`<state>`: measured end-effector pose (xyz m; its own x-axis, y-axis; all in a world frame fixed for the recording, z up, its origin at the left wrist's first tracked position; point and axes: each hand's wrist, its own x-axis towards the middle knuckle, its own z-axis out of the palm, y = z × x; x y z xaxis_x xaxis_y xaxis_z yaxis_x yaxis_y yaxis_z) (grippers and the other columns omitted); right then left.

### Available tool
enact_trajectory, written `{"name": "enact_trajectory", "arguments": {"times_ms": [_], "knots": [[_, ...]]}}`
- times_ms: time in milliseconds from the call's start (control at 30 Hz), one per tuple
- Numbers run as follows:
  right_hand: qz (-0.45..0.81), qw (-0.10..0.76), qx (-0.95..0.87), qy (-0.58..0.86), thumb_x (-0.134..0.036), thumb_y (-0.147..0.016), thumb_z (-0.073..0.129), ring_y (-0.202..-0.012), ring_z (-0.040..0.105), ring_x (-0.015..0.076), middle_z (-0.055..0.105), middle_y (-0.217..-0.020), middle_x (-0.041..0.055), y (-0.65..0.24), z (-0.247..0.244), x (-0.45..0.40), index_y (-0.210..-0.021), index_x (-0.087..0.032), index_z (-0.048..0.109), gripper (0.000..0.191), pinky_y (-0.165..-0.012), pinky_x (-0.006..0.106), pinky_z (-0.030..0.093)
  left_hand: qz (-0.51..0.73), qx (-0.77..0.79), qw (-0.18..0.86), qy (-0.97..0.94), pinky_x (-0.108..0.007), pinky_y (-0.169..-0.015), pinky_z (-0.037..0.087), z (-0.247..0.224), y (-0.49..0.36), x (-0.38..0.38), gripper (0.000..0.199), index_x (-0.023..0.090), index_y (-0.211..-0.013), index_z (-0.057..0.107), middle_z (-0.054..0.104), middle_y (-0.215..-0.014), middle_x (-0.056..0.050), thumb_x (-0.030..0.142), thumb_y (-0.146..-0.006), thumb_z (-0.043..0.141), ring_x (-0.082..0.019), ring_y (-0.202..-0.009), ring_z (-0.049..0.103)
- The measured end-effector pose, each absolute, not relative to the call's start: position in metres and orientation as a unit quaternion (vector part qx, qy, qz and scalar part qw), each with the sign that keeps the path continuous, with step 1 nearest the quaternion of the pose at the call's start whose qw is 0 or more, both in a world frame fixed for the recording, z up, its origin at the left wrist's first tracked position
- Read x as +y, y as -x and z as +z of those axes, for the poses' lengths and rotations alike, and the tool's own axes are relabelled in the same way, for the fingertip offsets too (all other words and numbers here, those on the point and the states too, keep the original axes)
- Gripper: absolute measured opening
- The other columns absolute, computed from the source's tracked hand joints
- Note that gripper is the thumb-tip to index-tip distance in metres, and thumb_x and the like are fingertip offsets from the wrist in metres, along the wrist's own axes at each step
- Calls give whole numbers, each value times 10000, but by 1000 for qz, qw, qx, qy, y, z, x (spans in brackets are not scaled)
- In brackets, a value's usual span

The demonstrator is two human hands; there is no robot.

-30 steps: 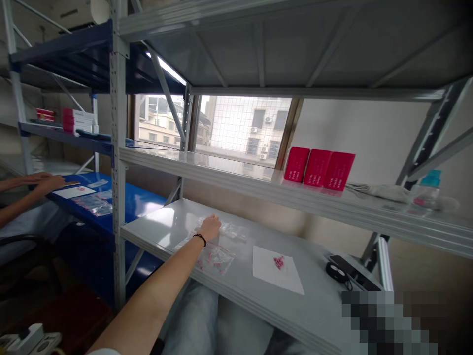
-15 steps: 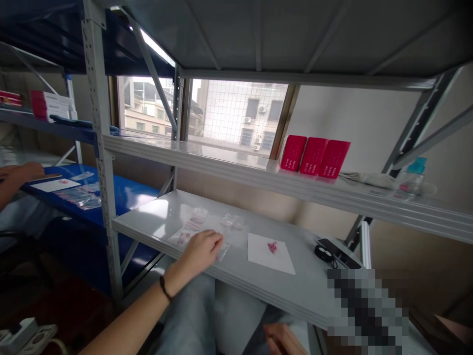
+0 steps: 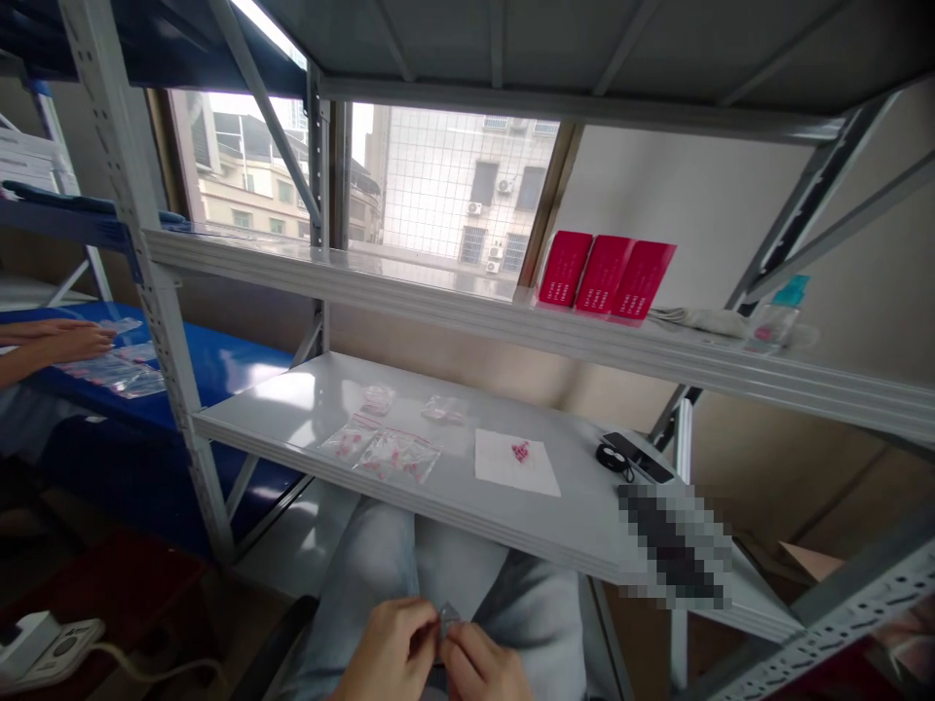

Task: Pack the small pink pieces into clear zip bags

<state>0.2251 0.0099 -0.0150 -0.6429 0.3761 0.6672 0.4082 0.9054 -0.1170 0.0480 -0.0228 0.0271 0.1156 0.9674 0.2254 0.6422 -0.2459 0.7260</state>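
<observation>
Over my lap, my left hand point(image 3: 394, 643) and my right hand point(image 3: 486, 664) meet with fingertips pinched together. Between them shows the top of a small clear plastic bag point(image 3: 448, 614); the rest of it is hidden by my fingers. On the grey shelf point(image 3: 584, 521) ahead, clear zip bags point(image 3: 401, 455) with small pink pieces inside lie near the front edge. Behind these sit more bags point(image 3: 378, 398) and a clear bag point(image 3: 443, 409) whose contents I cannot make out. A white paper sheet point(image 3: 504, 474) to the right carries a little pile of pink pieces point(image 3: 520, 451).
A black coiled cable point(image 3: 612, 458) and a dark flat device point(image 3: 639, 458) lie at the right. Red boxes point(image 3: 605, 273) and a blue-topped bottle point(image 3: 778, 316) stand on the upper shelf. At left, a co-worker's hands point(image 3: 69, 343) handle a clear bag over a blue shelf point(image 3: 211, 355).
My left hand has drawn back from the bags on the shelf to my lap and joined my right hand, with a small clear bag between them. My view has shifted slightly.
</observation>
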Motion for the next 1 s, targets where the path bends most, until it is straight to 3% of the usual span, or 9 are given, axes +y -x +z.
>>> {"name": "enact_trajectory", "arguments": {"times_ms": [100, 233, 333, 400, 467, 600, 733, 900, 1000], "knots": [[-10, 287, -932, 222, -181, -953, 460, -763, 703, 206, 722, -963, 91, -224, -1, 6, -1039, -213, 612, 177, -565, 231, 516, 359, 583, 210, -698, -297, -625, 417, 35, -48, -26, 187, 225, -715, 588, 627, -733, -43, 169, -879, 519, -200, -689, 615], [-8, 249, -936, 247, -149, -893, 574, -851, 718, 229, 702, -1163, 129, -223, 10, -1, -1120, -213, 612, 238, -617, 237, 543, 377, 561, 227, -701, -316, -761, 481, 39, -44, -26, 184, 230, -769, 593, 637, -863, -60, 201, -926, 501, -220, -837, 629], [16, 247, -930, 272, -117, -868, 572, -885, 717, 234, 677, -1225, 129, -227, 15, -3, -1068, -218, 628, 231, -665, 252, 554, 372, 523, 298, -707, -352, -955, 485, 40, -34, -25, 151, 259, -1030, 660, 671, -1102, -77, 291, -960, 530, -240, -1055, 623], [52, 237, -931, 272, -106, -856, 572, -940, 703, 225, 652, -1267, 109, -233, 23, -4, -1057, -229, 636, 245, -733, 257, 554, 347, 480, 363, -719, -397, -1110, 407, 41, -25, -24, 368, 298, -1295, 599, 606, -1356, -79, 347, -931, 606, -265, -1260, 542], [102, 216, -936, 259, -114, -849, 595, -954, 688, 195, 650, -1244, 60, -239, 34, -6, -1024, -248, 649, 227, -774, 238, 538, 313, 436, 424, -730, -432, -1171, 352, 41, -17, -24, 583, 319, -1413, 525, 526, -1485, -69, 358, -859, 704, -291, -1348, 477], [164, 191, -938, 239, -143, -835, 643, -880, 664, 140, 648, -1143, -12, -246, 49, -7, -923, -262, 664, 149, -737, 193, 492, 283, 422, 456, -731, -451, -1147, 390, 40, -13, -23, 701, 321, -1373, 572, 581, -1436, -55, 282, -716, 815, -312, -1288, 528], [172, 192, -935, 243, -159, -848, 654, -927, 669, 147, 656, -1130, -16, -246, 53, -4, -981, -261, 668, 168, -738, 197, 470, 282, 454, 436, -724, -456, -1148, 389, 33, -16, -21, 776, 329, -1376, 573, 597, -1421, -53, 249, -652, 844, -324, -1281, 533], [196, 204, -925, 253, -176, -917, 603, -1021, 686, 177, 702, -1169, -5, -249, 58, -12, -1214, -279, 616, 314, -811, 233, 465, 290, 484, 425, -708, -455, -1167, 365, 28, -17, -23, 686, 325, -1331, 612, 606, -1413, -47, 240, -681, 814, -326, -1303, 516], [209, 266, -905, 260, -147, -937, 551, -1045, 686, 183, 705, -1215, 3, -263, 67, -12, -1241, -300, 606, 345, -839, 262, 456, 318, 463, 441, -700, -459, -1141, 381, 27, -16, -23, 645, 300, -1327, 613, 619, -1380, -70, 321, -715, 816, -333, -1268, 533]]}}
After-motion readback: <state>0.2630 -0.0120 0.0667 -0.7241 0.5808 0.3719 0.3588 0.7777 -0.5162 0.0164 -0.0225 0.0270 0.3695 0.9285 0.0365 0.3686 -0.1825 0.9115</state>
